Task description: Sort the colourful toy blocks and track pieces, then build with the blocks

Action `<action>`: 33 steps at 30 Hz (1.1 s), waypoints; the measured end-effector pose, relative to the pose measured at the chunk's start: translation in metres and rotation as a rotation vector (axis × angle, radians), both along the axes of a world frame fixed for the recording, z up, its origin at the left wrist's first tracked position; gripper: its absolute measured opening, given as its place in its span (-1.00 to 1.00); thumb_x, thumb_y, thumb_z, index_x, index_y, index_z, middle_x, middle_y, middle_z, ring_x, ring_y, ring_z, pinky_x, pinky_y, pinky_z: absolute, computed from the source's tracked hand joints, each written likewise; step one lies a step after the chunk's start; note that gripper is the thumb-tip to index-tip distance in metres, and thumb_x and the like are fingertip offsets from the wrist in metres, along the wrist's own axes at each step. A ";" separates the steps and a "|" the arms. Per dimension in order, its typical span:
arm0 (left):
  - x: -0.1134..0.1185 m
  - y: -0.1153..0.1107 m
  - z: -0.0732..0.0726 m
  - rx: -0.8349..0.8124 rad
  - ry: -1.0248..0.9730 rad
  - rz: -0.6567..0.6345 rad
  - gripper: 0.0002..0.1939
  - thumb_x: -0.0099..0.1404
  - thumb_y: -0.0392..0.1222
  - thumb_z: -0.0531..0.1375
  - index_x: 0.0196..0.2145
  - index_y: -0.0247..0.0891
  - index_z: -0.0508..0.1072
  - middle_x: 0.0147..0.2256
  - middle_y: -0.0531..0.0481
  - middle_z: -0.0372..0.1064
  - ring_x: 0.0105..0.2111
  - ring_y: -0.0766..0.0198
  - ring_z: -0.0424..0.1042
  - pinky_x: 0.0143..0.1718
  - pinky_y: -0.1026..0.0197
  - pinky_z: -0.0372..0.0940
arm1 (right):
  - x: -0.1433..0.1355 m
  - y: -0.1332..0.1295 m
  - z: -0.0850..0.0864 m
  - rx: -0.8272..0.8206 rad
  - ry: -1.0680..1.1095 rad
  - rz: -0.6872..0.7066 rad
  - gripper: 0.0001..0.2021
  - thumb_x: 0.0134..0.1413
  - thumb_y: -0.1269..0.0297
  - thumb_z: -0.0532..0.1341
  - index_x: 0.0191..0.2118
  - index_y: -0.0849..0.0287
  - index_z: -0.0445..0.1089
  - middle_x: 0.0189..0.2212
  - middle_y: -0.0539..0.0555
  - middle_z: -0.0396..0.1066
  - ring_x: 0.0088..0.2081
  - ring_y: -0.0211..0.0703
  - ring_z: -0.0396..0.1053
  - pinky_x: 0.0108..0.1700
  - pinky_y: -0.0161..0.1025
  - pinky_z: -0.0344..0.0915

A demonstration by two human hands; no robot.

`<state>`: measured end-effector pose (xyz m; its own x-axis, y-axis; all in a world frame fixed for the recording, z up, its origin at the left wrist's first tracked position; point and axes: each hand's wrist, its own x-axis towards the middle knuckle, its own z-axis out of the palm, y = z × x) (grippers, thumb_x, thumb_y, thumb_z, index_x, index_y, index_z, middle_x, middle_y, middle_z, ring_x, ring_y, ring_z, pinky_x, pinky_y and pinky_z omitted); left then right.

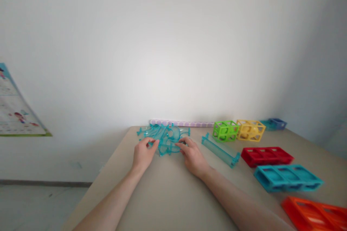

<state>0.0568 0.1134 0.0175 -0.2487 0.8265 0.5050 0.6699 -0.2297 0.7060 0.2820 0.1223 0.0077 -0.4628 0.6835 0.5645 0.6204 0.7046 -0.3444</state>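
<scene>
Both hands reach to a heap of see-through teal plastic track pieces (157, 130) at the far side of the table. Thumb and fingers of my left hand (143, 154) are closed on the left end of a teal track piece (169, 147) at the heap's near side. My right hand (193, 156) grips that piece's right end, fingers bent over it. Where this piece ends and the ones behind it begin is hard to make out. To the right of my right hand, a long straight teal track piece (221, 152) lies apart on the table.
Open-frame blocks in green (225, 131) and yellow (249, 130) stand at the back right. Red (267, 156), teal (288, 177) and orange (317, 213) three-window blocks lie nearer. A blue block (278, 123) sits in the far corner. A purple patterned strip (181, 123) runs along the wall.
</scene>
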 end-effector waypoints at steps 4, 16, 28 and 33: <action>-0.003 0.004 -0.003 -0.023 -0.188 0.018 -0.74 0.12 0.02 0.20 -0.50 -0.24 0.45 -0.55 0.06 0.38 -0.55 0.29 0.30 -0.44 0.27 0.15 | 0.000 0.002 -0.003 -0.012 0.012 0.012 -0.56 0.09 0.61 0.06 0.04 0.10 0.39 -0.06 0.18 0.31 -0.04 -0.04 0.30 0.03 -0.07 0.25; 0.002 0.005 0.002 -0.123 -0.770 -0.083 -0.64 0.06 -0.16 0.16 -0.18 -0.39 0.39 -0.51 0.02 0.39 -0.76 0.47 0.15 -0.77 0.38 -0.03 | 0.001 0.002 -0.002 -0.091 0.063 0.030 -0.59 0.05 0.63 0.08 -0.02 0.15 0.42 -0.10 0.17 0.37 -0.05 -0.06 0.34 0.05 -0.10 0.26; 0.006 -0.001 0.016 -0.080 -1.077 -0.170 -0.71 -0.15 -0.44 0.10 -0.38 -0.34 0.41 -0.55 0.10 0.33 -0.73 0.48 0.19 -0.75 0.40 0.03 | 0.000 -0.008 0.016 -0.070 0.294 -0.086 -0.83 0.20 0.39 0.04 -0.17 0.18 0.35 -0.22 0.16 0.41 -0.16 -0.05 0.38 -0.11 -0.15 0.29; 0.006 0.000 0.016 -0.111 -1.182 -0.204 -0.81 -0.08 -0.51 0.10 -0.49 -0.31 0.35 -0.58 0.08 0.30 -0.63 0.41 0.32 -0.57 0.32 0.31 | -0.003 -0.014 0.016 -0.100 0.386 -0.144 -0.88 0.22 0.26 0.06 -0.26 0.15 0.30 -0.34 0.10 0.43 -0.28 -0.07 0.39 -0.20 -0.19 0.28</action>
<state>0.0625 0.1138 0.0333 -0.3694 0.9290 -0.0232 -0.4459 -0.1553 0.8815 0.2792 0.1086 0.0240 -0.1266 0.7857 0.6055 0.5221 0.5718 -0.6328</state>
